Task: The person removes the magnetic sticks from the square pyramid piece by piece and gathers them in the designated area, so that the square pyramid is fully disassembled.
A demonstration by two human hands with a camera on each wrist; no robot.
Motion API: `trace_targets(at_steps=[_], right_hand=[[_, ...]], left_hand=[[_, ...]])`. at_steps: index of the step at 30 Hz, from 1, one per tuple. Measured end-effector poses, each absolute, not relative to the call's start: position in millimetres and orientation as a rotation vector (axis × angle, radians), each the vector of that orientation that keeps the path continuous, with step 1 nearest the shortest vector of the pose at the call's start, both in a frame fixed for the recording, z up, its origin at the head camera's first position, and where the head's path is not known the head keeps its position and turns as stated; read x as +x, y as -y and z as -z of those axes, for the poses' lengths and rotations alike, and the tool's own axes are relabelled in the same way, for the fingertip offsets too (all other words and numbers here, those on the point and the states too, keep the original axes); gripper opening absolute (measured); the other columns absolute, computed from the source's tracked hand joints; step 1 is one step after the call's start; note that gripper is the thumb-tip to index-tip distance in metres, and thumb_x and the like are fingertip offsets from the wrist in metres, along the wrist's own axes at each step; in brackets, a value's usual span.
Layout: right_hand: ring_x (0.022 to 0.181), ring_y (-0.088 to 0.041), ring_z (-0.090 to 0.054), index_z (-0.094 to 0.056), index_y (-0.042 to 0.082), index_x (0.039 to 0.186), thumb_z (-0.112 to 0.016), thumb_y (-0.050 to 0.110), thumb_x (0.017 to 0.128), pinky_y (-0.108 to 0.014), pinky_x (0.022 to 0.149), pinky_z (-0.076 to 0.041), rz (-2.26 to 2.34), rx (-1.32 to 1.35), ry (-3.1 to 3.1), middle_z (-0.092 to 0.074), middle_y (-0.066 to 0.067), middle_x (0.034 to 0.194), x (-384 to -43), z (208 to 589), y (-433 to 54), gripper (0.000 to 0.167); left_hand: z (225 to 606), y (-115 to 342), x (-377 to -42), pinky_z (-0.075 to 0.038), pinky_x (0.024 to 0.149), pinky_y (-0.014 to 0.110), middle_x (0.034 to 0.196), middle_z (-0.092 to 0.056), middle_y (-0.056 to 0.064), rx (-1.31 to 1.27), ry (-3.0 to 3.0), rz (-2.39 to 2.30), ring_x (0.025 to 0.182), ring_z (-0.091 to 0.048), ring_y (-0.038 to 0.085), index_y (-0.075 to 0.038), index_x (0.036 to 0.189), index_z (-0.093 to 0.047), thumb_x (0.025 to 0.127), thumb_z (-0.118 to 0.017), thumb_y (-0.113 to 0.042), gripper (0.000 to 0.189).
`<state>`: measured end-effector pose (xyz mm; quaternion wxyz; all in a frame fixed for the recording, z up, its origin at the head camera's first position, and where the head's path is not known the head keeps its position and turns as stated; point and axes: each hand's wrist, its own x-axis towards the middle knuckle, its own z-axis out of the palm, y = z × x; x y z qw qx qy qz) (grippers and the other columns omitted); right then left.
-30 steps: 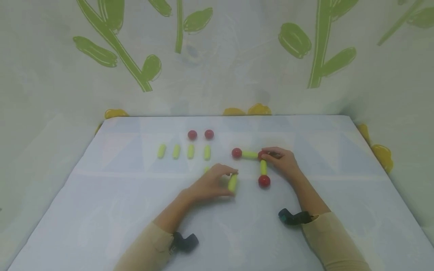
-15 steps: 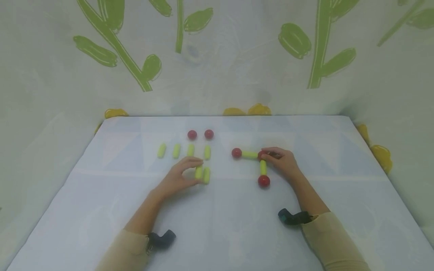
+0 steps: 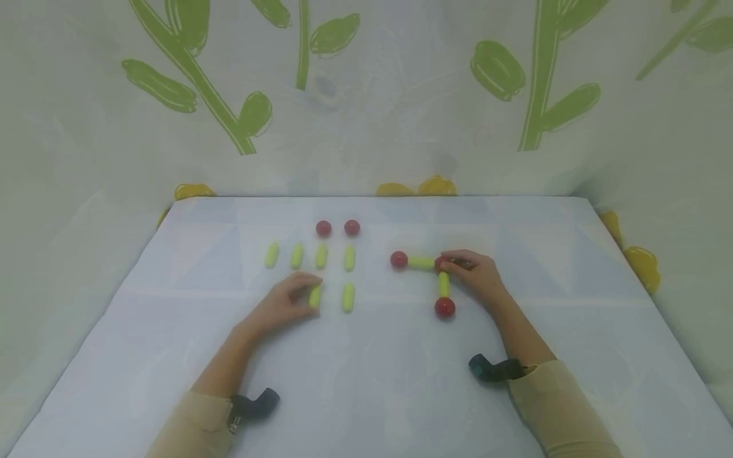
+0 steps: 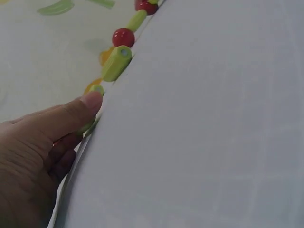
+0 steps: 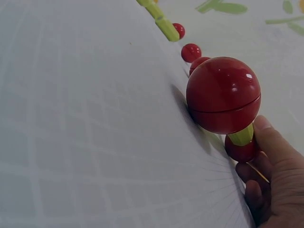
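The fingers of the right hand (image 3: pixel 475 273) are pinching the corner ball (image 3: pixel 439 264) of a joined L-shaped chain (image 3: pixel 421 263) on the desk (image 3: pixel 401 381); those of the left hand (image 3: pixel 280 305) are pinching a green rod (image 3: pixel 315 297), while five loose rods (image 3: pixel 348 298) and two spare balls (image 3: pixel 352 228) are lying unattached.

We see even, rather dim light, with a milky haze softening the head view. Near the right hand (image 5: pixel 285 183), white glints mark the large red ball (image 5: pixel 223 95), which shadows the table (image 5: pixel 95 118); beneath the left hand (image 3: pixel 283 302), we make out a faint shadow.
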<state>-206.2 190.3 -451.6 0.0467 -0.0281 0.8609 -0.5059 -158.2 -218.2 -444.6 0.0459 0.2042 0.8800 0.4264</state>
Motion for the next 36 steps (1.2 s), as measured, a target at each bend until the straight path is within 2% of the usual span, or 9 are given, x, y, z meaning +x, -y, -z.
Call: trace_targets(at_steps=[5,12,18,21,28,36], right_hand=[[0.117,-0.024,-0.054,-0.066,0.016,0.116,-0.068,0.053,0.08,-0.046,0.098,-0.044,1.544,-0.091,-2.63,-0.064,-0.005,0.121,-206,453,-191,0.052],[0.116,-0.023,-0.054,-0.066,0.017,0.116,-0.069,0.054,0.078,-0.045,0.098,-0.044,1.563,-0.09,-2.608,-0.064,-0.004,0.121,-207,455,-189,0.054],[0.117,-0.024,-0.054,-0.066,0.017,0.117,-0.068,0.056,0.078,-0.047,0.099,-0.044,1.548,-0.105,-2.608,-0.064,-0.004,0.12,-206,455,-190,0.055],[0.115,-0.023,-0.055,-0.066,0.017,0.117,-0.068,0.057,0.078,-0.046,0.097,-0.044,1.534,-0.101,-2.612,-0.065,-0.004,0.119,-206,454,-191,0.055],[0.111,-0.023,-0.055,-0.066,0.018,0.117,-0.068,0.058,0.077,-0.044,0.094,-0.044,1.528,-0.097,-2.59,-0.065,-0.004,0.117,-207,451,-188,0.055],[0.114,-0.024,-0.055,-0.066,0.018,0.117,-0.067,0.056,0.079,-0.047,0.098,-0.043,1.526,-0.127,-2.583,-0.066,-0.004,0.117,-207,454,-191,0.054]], left_hand=[[449,218,-159,-0.036,0.107,0.041,0.124,-0.059,0.001,0.606,-2.657,-1.31,0.123,-0.049,0.022,-0.015,0.124,-0.059,0.07,-0.081,-0.015,0.058],[448,219,-159,-0.034,0.108,0.044,0.132,-0.055,0.005,0.614,-2.684,-1.284,0.127,-0.046,0.025,-0.014,0.128,-0.057,0.071,-0.082,-0.018,0.063],[443,209,-163,-0.034,0.108,0.035,0.133,-0.055,0.004,0.753,-2.709,-1.36,0.127,-0.045,0.022,-0.012,0.129,-0.057,0.071,-0.082,-0.018,0.063],[437,194,-167,-0.035,0.107,0.034,0.132,-0.055,0.004,0.825,-2.662,-1.429,0.126,-0.045,0.021,-0.01,0.129,-0.057,0.072,-0.082,-0.016,0.063],[418,142,-168,-0.037,0.106,0.047,0.135,-0.052,-0.003,0.799,-2.547,-1.466,0.129,-0.043,0.016,-0.014,0.132,-0.055,0.076,-0.079,-0.015,0.062],[420,81,-174,-0.037,0.107,0.042,0.134,-0.05,-0.012,0.698,-2.528,-1.527,0.128,-0.042,0.008,-0.02,0.134,-0.053,0.08,-0.076,-0.028,0.058]])
